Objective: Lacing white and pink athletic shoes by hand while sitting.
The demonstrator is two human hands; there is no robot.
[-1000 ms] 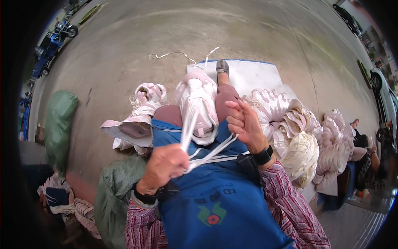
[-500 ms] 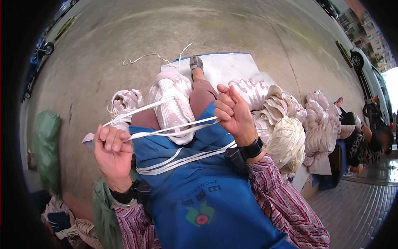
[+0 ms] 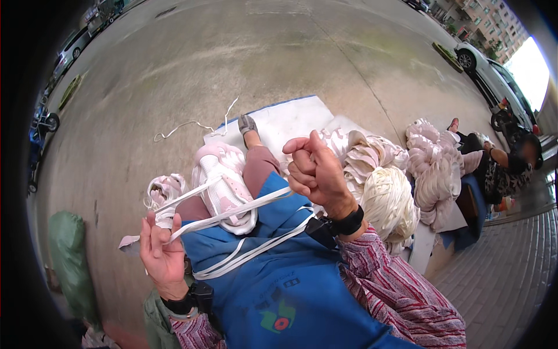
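Note:
White shoelaces [image 3: 235, 210] stretch in a slanting band between my two hands, above my lap. My left hand [image 3: 163, 256] is closed on their lower end, its fingers curled. My right hand [image 3: 317, 174], higher up, grips the other end in a bent-finger fist. Beneath the laces lies a pink and white shoe upper [image 3: 220, 166] across my thigh, with a lace strand running over it toward my left hand. More loose lace strands lie in a loop over my blue apron [image 3: 244, 302].
Right of my lap sit stacked pink-white shoe pieces [image 3: 372, 154] and a big cream lace bundle [image 3: 390, 200]. A bundled shoe upper [image 3: 165, 192] lies left, near a green sack [image 3: 72, 262]. A loose lace [image 3: 195, 123] rests by a white sheet [image 3: 285, 113]. Another person [image 3: 505, 168] sits far right.
My right hand has risen relative to my left, so the laces now slope more steeply. Some left fingers have straightened a little. The whole view has shifted, showing more ground ahead.

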